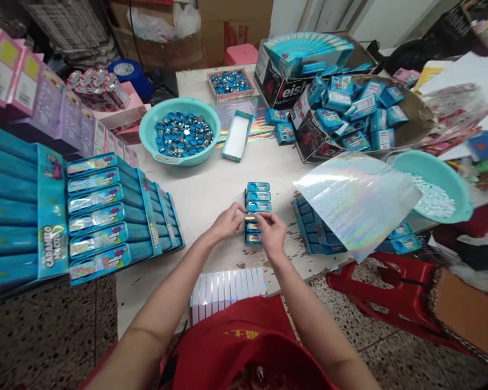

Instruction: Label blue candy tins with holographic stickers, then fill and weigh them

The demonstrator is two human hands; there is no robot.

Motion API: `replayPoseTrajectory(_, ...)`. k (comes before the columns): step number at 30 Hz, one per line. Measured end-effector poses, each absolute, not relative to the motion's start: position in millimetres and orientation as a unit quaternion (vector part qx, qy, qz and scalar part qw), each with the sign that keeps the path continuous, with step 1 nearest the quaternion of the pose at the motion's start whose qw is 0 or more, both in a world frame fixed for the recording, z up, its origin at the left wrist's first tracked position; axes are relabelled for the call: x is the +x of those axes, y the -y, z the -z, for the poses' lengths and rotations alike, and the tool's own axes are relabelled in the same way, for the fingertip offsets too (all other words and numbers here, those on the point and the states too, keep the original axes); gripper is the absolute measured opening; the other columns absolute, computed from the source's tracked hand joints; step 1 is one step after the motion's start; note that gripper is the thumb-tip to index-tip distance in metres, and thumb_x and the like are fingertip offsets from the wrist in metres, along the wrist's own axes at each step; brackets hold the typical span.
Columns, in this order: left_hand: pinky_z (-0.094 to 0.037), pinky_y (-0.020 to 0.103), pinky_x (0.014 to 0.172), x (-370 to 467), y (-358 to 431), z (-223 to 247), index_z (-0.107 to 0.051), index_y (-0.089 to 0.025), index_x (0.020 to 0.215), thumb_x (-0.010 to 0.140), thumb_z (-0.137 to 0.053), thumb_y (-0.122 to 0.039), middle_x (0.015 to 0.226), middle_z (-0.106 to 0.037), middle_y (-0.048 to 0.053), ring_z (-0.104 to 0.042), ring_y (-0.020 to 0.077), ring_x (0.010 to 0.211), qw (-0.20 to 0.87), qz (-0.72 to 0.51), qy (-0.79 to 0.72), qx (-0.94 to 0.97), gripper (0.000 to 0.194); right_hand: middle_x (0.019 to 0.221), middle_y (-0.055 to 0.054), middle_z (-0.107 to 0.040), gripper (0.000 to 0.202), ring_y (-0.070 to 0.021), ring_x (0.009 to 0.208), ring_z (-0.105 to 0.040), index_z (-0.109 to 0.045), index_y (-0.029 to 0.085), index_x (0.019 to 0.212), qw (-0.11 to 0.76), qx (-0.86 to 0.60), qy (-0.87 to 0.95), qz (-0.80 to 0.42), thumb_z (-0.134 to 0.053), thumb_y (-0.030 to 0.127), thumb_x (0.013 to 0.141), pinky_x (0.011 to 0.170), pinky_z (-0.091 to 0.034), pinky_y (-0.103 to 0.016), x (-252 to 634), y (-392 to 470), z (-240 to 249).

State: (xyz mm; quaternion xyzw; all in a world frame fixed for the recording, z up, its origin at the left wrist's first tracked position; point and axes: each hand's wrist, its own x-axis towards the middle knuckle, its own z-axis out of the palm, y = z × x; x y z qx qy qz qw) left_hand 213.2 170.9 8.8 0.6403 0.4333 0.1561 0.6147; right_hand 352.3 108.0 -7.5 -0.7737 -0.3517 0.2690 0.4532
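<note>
A short column of small blue boxes [259, 196] stands on the white table in front of me. Over its middle, both hands pinch a thin shiny strip [250, 216]. My left hand [229, 221] has its fingertips closed on the strip's left end. At the right end, my right hand [272, 234] grips it between thumb and fingers. The lower boxes of the column are partly hidden by my hands and show shiny fronts. Nearer my body lies a row of silvery holographic strips [230, 287].
Stacked blue boxes [97, 216] fill the left side. Behind are a turquoise basin [179, 157] of blue-and-silver caps, a white tray [236, 135] and cartons [309, 130] of blue packets. A holographic sheet [358, 200] and a basin of white pieces [463, 195] lie right, above a red stool [390, 287].
</note>
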Motion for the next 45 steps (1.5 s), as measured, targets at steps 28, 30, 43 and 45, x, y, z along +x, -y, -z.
replayPoseTrajectory(28, -0.035, 0.033, 0.105, 268, -163, 50, -0.026, -0.020, 0.143, 0.089, -0.035, -0.060, 0.143, -0.043, 0.009, -0.041, 0.0220, 0.130, 0.642, -0.267, -0.461, 0.551, 0.069, 0.088, -0.009, -0.070, 0.033, -0.0239, 0.084, -0.062, -0.067, 0.015, 0.092, 0.366, -0.793, 0.361, -0.328, -0.055, 0.041, 0.076, 0.080, -0.046, -0.036, 397, -150, 35)
replayPoseTrajectory(30, -0.034, 0.034, 0.105, 253, -159, 49, -0.030, -0.019, 0.142, 0.088, -0.036, -0.060, 0.143, -0.042, 0.011, -0.040, 0.0236, 0.131, 0.637, -0.216, -0.476, 0.567, 0.069, 0.097, -0.011, -0.071, 0.039, -0.0235, 0.089, -0.063, -0.066, 0.013, 0.098, 0.410, -0.774, 0.339, -0.344, -0.052, 0.043, 0.077, 0.081, -0.047, -0.035, 401, -139, 34)
replayPoseTrajectory(43, -0.040, 0.029, 0.073, 161, -46, 32, -0.061, -0.018, 0.101, 0.075, -0.059, -0.042, 0.094, -0.062, 0.007, -0.056, 0.0223, 0.085, 0.522, 0.148, -0.451, 0.708, 0.036, 0.073, -0.002, -0.065, 0.029, -0.0193, 0.072, -0.060, -0.063, 0.018, 0.076, 0.362, -0.693, 0.263, -0.565, -0.068, 0.043, 0.061, 0.071, -0.050, -0.033, 358, 79, 73)
replayPoseTrajectory(45, -0.039, 0.025, 0.066, 169, -49, 25, -0.059, -0.019, 0.106, 0.078, -0.054, -0.043, 0.086, -0.062, 0.003, -0.055, 0.0182, 0.076, 0.582, 0.150, -0.388, 0.699, 0.037, 0.075, -0.002, -0.064, 0.028, -0.0185, 0.074, -0.058, -0.064, 0.018, 0.073, 0.395, -0.679, 0.272, -0.556, -0.067, 0.044, 0.065, 0.073, -0.049, -0.032, 357, 82, 69)
